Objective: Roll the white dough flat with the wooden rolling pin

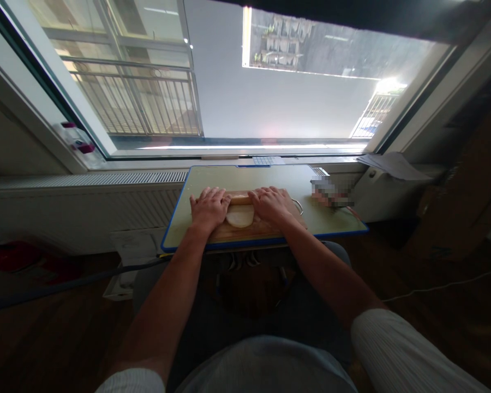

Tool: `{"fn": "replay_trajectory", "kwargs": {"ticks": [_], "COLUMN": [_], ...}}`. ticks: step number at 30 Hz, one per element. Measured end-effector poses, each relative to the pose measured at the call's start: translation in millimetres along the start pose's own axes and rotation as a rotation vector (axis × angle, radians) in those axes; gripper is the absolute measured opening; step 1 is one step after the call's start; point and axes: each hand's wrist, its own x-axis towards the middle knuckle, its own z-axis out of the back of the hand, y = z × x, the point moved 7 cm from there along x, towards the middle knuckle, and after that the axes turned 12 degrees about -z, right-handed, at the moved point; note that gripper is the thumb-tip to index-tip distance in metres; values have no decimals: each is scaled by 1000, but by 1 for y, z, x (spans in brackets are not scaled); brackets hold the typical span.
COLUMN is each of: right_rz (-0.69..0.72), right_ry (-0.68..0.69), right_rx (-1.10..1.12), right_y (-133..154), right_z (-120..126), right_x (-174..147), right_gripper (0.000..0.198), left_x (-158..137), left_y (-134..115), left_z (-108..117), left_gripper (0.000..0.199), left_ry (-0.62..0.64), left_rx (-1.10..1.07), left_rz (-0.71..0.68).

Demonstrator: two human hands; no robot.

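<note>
Biggest thing in front of you is the window (221,93), taking up most of the top of your view, with railings outside behind the glass. Under it on your left runs a long white radiator (85,213), and off to your right there's a big brown box (445,213) in the shadow. Then you've got your little table (216,177), pale green top with a blue rim, right up by the sill over your knees. Something on its right side is pixelated, so can't tell what that is. Your wooden board (229,234) lies flat on the table's near part. Some papers (393,165) sit to the right, past the table, and a clear bottle (79,143) with a pink cap is in the window's left corner.

Hands next: your left hand (210,208) and right hand (272,203) are both laid palm-down over the ends of the rolling pin (240,200), fingers out flat and pointing away from you, so you're resting on it, not clenching it. The pin lies crosswise on the board. The dough (240,216), a pale flat round, pokes out on your side of it, between your hands. Smallest bit: the board's metal handle (298,206), just beyond your right hand.
</note>
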Motion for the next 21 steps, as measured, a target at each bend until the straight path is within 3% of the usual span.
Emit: {"fn": "replay_trajectory", "kwargs": {"ticks": [7,10,13,17,21], "right_rz": [48,51,-32,-196,-204], "right_ry": [65,117,159,192,191], "right_rx": [-61,-67,-3,107,104], "right_y": [6,6,1,-7,-8], "right_z": [9,3,-5,-13,-13], "right_x": [18,31,46,63,66], "right_gripper": [41,44,47,67,63], "left_x": [28,40,50,60,61], "left_y": [10,13,13,10,9], "left_z": [-6,-8,-8,-6,-5], "left_gripper": [61,61,58,47,45], "left_ry": [87,106,121,184,208], "left_rx": [12,24,61,114,138], "left_rz": [30,33,27,15,26]}}
